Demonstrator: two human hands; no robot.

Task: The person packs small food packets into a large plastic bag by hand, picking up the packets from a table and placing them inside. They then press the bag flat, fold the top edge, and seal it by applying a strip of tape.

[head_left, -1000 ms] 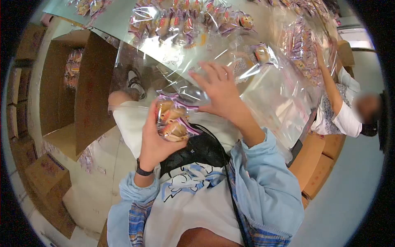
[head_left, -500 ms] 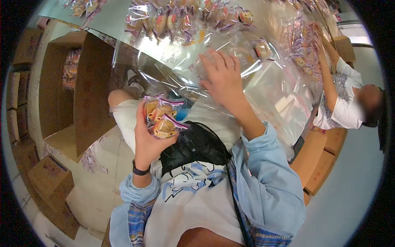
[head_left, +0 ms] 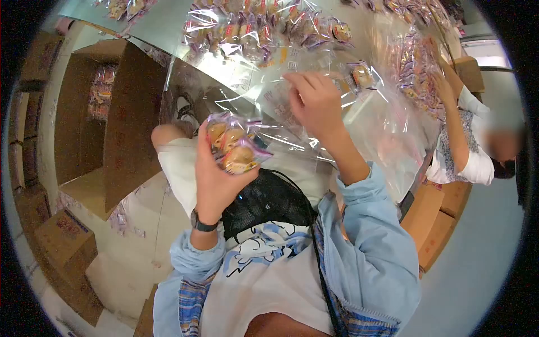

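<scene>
My left hand [head_left: 216,182] is wrapped round three small wrapped cakes [head_left: 238,159] in clear packets with purple edges, held above my lap. My right hand [head_left: 317,106] is over the large clear plastic bag [head_left: 269,101], its fingers bent and close together at the film; whether they pinch it cannot be made out. The bag spreads across the table edge and over my knees. Rows of wrapped cakes [head_left: 247,33] lie beyond it on the table, seen partly through film. A single wrapped cake [head_left: 362,76] lies to the right of my right hand.
An open cardboard box [head_left: 126,129] with packets inside stands at the left. A closed carton [head_left: 66,236] is at the lower left, and more cartons [head_left: 429,219] are at the right. A co-worker [head_left: 463,135] reaches over packed cakes [head_left: 415,73] at the right.
My left hand has risen slightly with the cakes and moved a little right. My right hand has shifted right, and its spread fingers have drawn together. The view has shifted slightly.
</scene>
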